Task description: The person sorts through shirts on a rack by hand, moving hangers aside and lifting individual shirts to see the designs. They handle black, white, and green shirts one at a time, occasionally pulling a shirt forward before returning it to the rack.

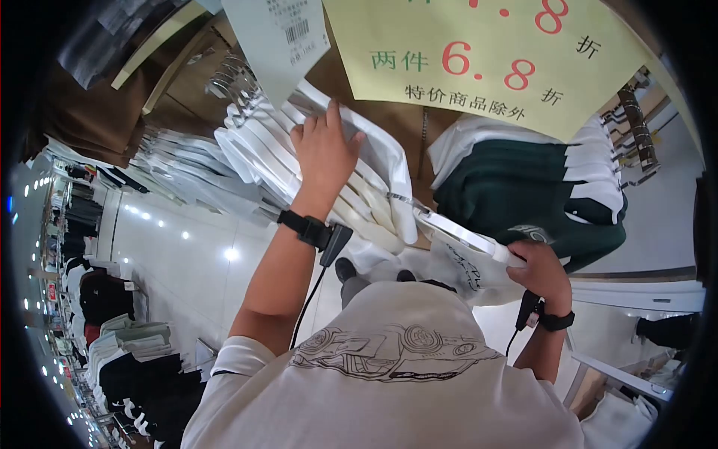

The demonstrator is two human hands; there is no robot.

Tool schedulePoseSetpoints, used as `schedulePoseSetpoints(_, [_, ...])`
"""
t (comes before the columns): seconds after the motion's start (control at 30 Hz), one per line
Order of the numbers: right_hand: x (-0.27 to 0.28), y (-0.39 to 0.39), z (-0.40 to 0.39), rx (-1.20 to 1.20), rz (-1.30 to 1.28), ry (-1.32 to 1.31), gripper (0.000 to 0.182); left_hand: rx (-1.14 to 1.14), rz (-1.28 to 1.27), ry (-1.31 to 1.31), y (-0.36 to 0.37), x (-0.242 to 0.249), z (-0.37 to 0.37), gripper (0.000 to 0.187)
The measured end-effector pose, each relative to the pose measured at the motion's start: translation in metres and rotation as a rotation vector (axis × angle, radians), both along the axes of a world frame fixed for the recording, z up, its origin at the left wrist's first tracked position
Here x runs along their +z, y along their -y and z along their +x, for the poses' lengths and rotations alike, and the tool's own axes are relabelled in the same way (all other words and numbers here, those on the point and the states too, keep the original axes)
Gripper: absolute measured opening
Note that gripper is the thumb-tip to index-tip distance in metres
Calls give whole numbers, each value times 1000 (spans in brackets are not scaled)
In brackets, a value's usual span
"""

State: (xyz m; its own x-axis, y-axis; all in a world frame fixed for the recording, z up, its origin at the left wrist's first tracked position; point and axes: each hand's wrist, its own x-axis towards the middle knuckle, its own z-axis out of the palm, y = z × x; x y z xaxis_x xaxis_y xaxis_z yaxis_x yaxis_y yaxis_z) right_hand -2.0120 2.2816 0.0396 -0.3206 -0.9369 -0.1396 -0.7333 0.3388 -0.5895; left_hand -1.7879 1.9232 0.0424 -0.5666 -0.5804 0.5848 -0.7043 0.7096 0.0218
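My right hand is closed round one end of a white hanger, whose metal hook points up and left toward the rack. A white T-shirt with black script lettering hangs just below that hanger; how it is attached is hard to see. My left hand rests with fingers apart against a row of white shirts on white hangers. Their metal hooks are bunched at the upper left.
A yellow sale sign and a white price tag hang in front at the top. Dark green and white shirts hang at the right. More clothing racks stand at the lower left, beyond a shiny white floor.
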Motion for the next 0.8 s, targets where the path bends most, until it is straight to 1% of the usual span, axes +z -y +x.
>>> schedulePoseSetpoints(0.07, [3, -2, 3, -1, 12, 9, 32, 74, 71, 93, 2, 3, -6, 75])
schedulePoseSetpoints(0.13, [8, -6, 4, 39, 85, 60, 33, 95, 39, 116, 9, -4, -11, 75])
schedulePoseSetpoints(0.2, [12, -11, 7, 23, 90, 96, 33, 134, 12, 114, 13, -8, -16, 73])
schedulePoseSetpoints(0.27, [19, -16, 8, 4, 90, 127, 33, 114, 33, 129, 17, -13, -16, 75])
schedulePoseSetpoints(0.33, [26, -16, 11, -104, 99, 193, 33, 94, 48, 143, 21, -14, -13, 77])
schedulePoseSetpoints(0.37, [26, -16, 12, -109, 95, 190, 33, 78, 42, 167, 20, -15, -10, 77])
schedulePoseSetpoints(0.43, [27, -13, 13, -112, -9, 80, 31, 53, 47, 186, 17, -13, -6, 81])
schedulePoseSetpoints(0.47, [25, -10, 13, -115, -16, 80, 31, 50, 40, 186, 16, -12, -4, 81])
schedulePoseSetpoints(0.53, [18, -2, 12, -42, -168, -18, 30, 33, 17, 204, 14, -12, -1, 83])
schedulePoseSetpoints(0.67, [20, 34, 19, 19, -269, -62, 30, 29, -45, 201, 18, -18, 1, 85])
schedulePoseSetpoints(0.77, [32, 71, 30, 71, -349, -14, 27, -25, 57, 180, 16, -16, 5, 83])
schedulePoseSetpoints(0.8, [32, 81, 33, 79, -371, -15, 27, -15, 37, 178, 14, -15, 8, 83])
